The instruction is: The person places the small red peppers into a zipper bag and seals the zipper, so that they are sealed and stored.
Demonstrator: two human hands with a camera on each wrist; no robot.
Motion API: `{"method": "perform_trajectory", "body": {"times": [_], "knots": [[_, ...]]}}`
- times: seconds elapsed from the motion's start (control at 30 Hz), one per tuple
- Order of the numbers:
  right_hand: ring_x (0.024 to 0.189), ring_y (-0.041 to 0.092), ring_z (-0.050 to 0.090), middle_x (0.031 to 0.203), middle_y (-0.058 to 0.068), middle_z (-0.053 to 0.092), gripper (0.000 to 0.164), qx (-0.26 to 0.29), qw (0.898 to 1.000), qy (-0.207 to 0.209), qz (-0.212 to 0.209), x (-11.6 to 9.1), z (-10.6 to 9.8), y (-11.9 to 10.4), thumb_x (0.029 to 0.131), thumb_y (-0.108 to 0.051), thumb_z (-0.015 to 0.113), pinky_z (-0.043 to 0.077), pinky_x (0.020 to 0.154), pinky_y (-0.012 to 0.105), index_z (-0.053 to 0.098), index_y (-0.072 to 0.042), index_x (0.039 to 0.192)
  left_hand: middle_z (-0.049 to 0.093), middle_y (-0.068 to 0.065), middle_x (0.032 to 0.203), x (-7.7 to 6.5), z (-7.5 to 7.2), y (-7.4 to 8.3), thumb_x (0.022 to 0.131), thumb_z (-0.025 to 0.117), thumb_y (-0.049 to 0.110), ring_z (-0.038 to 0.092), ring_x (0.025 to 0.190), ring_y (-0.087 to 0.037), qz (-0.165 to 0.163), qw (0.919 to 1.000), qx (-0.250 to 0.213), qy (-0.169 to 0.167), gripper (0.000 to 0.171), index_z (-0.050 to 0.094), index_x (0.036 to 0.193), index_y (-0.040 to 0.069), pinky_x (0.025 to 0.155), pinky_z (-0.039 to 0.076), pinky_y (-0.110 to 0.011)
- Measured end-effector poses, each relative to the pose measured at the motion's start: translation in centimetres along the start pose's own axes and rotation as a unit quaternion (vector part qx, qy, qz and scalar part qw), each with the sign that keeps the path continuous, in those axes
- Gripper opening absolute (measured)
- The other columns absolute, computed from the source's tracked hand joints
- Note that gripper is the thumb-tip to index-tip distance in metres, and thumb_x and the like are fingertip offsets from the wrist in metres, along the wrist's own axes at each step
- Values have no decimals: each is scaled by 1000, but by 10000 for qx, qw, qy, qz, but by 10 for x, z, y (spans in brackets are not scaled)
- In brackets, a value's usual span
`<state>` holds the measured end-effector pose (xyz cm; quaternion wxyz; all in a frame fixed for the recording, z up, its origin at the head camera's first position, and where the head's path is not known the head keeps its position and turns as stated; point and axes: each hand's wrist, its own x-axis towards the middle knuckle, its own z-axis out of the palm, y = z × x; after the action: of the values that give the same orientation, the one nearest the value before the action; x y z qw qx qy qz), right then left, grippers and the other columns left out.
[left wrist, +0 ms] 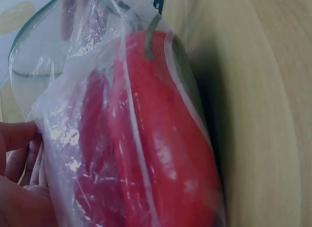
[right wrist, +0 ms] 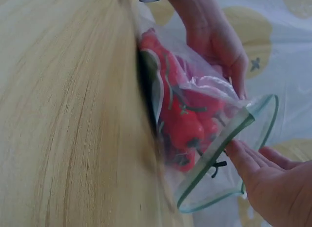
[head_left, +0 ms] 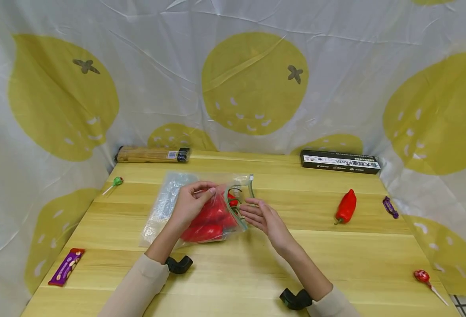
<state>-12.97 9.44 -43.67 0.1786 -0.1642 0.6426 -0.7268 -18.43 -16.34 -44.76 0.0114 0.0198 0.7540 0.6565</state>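
Note:
A clear zip bag (head_left: 251, 186) with a green-edged mouth lies on the table, holding several red peppers (head_left: 204, 232) with green stems. Its mouth gapes toward the right. My left hand (head_left: 191, 203) pinches the upper film of the bag between thumb and fingers; in the left wrist view, the thumb and fingers (left wrist: 22, 151) are at the bag's side. At the mouth, my right hand (head_left: 267, 223) has its fingers straight, with the fingertips touching or just inside the green rim (right wrist: 214, 161). Some peppers are partly hidden by the left hand and the cloudy film.
Flat clear plastic packaging (head_left: 169, 198) lies left of the bag. A loose red pepper (head_left: 346, 206) and a purple-wrapped candy (head_left: 390, 208) are rightward. Lollipops (head_left: 117, 181), a chocolate bar (head_left: 66, 267), a pasta box (head_left: 339, 161) and a stick-like bundle (head_left: 149, 154) lie around the edges.

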Motion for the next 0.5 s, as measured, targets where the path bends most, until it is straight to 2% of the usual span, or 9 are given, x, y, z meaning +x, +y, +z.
{"method": "perform_trajectory", "body": {"times": [0.13, 0.3, 0.4, 0.5], "knots": [[135, 39, 44, 144, 26, 46, 61, -172, 9997, 157, -69, 0, -3, -1, 106, -47, 24, 38, 111, 44, 37, -2, 145, 71, -7, 105, 0, -1, 1, 88, 72, 33, 70, 85, -12, 92, 9999, 89, -19, 27, 72, 108, 14, 70, 57, -23], [124, 39, 55, 134, 25, 55, 55, -637, 9945, 718, -427, -15, -25, -4, 107, -42, 27, 47, 103, 42, 42, -1, 141, 70, -6, 105, 0, -1, 0, 88, 73, 31, 70, 84, -12, 40, 10000, 7, 9, 26, 72, 107, 14, 71, 58, -24], [111, 37, 63, 123, 25, 61, 49, -1274, 9818, 1263, -617, -29, -44, -6, 107, -38, 31, 54, 94, 40, 49, -2, 135, 70, -5, 106, 0, 0, -2, 88, 73, 31, 70, 84, -12, -12, 10000, -54, -39, 27, 72, 108, 14, 73, 58, -25], [102, 31, 66, 115, 21, 65, 43, -1949, 9611, 1869, -582, -45, -69, -8, 106, -36, 38, 57, 86, 34, 54, -4, 131, 70, -6, 108, 1, 1, -2, 88, 73, 31, 70, 86, -13, -45, 9999, -124, -97, 28, 72, 109, 13, 74, 59, -26]]}}
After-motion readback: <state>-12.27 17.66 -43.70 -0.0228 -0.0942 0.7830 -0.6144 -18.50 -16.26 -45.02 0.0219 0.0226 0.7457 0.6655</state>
